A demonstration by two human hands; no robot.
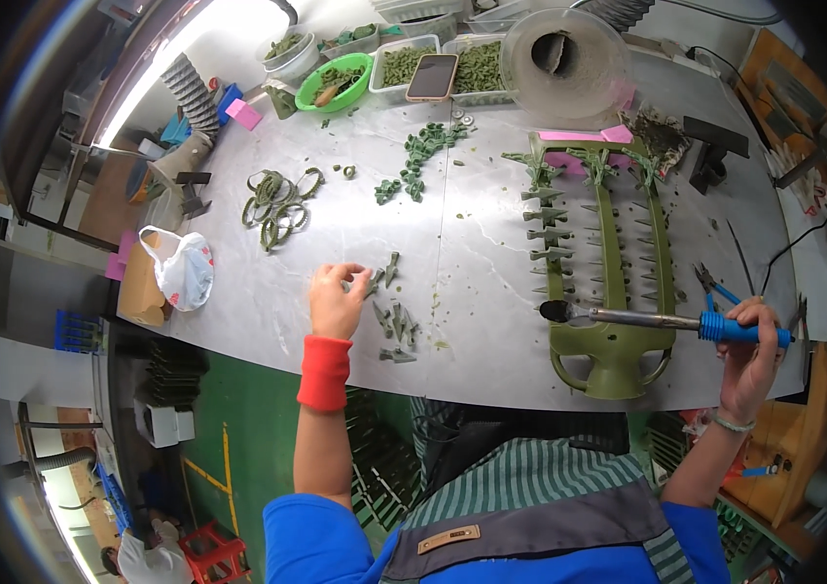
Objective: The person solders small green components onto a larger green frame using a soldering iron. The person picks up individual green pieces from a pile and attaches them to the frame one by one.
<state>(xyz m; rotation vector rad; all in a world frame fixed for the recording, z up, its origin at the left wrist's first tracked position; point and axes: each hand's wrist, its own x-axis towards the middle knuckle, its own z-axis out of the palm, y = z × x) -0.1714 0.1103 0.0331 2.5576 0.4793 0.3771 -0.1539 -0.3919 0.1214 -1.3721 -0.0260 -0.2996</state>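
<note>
My left hand, with a red wristband, is closed in a pinch over the table; what sits between its fingertips is mostly hidden. Small green pointed pieces lie just right of it. In my right hand is a soldering iron with a blue handle, wrapped by my fingers. Its dark, broad tip is over the near left part of a large olive-green plastic frame. Rows of spikes line that frame's long bars, and leaf-like green pieces sit at the far ends.
Green ring-shaped bands and a cluster of small green parts lie farther back. Behind them stand a green bowl, tubs of parts, a phone and a round clear container. Pliers lie right; a white bag left.
</note>
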